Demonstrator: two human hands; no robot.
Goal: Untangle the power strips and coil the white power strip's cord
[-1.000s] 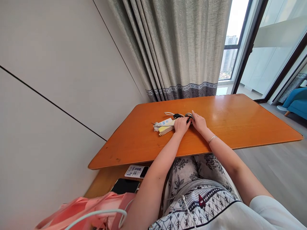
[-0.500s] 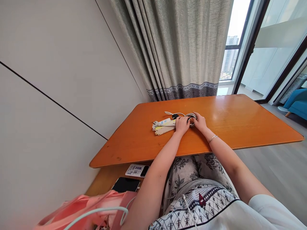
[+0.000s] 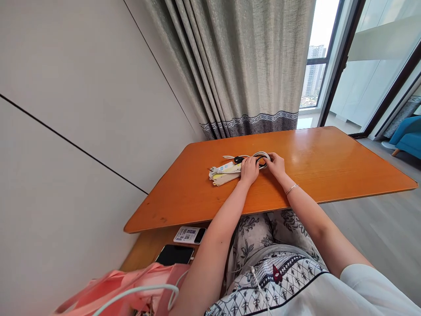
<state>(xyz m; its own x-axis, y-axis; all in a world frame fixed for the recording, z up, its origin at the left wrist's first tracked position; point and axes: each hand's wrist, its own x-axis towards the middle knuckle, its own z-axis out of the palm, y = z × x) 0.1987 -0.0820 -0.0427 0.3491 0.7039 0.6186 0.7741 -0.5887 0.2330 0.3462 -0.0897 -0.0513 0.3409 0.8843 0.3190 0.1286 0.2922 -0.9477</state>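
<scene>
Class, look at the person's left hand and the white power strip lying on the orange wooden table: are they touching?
Touching. In the head view the left hand lies over the right end of the white power strip, with no gap between them, on the orange wooden table.

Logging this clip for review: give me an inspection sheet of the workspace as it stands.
Surface: orange wooden table, glossy.
Job's things: white power strip lying flat; coiled cord beside it.
Clutter: phone and a labelled white device on a lower ledge; pink bag.
Hands: left hand on the strip's end, right hand on the coil; grip unclear.
Cables: white and dark strands looped together; pale cable over the bag.
Surroundings: grey curtain, window, white wall.
</scene>
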